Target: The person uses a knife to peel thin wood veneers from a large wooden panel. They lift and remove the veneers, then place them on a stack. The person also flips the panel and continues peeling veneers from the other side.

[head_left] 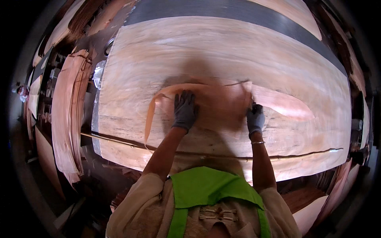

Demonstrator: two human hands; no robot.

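A large pale wood veneer sheet (158,47) spreads out in front of me. On its middle lies a smaller reddish veneer piece (222,103), with a narrow strip curling up at its left end. My left hand (185,111), in a grey glove, rests on this piece with its fingers stretched forward. At the piece's right edge is my right hand (256,119), also gloved, its fingers closed; what they hold is too dark to make out. Just beyond that hand, another reddish veneer strip (283,104) tapers to the right.
A long thin stick (115,139) crosses the near part of the sheet. Stacked reddish veneer (65,111) stands at the left, with more veneer (341,190) at the lower right. A dark band (222,8) runs along the far side. Somebody (23,93) shows small at the far left.
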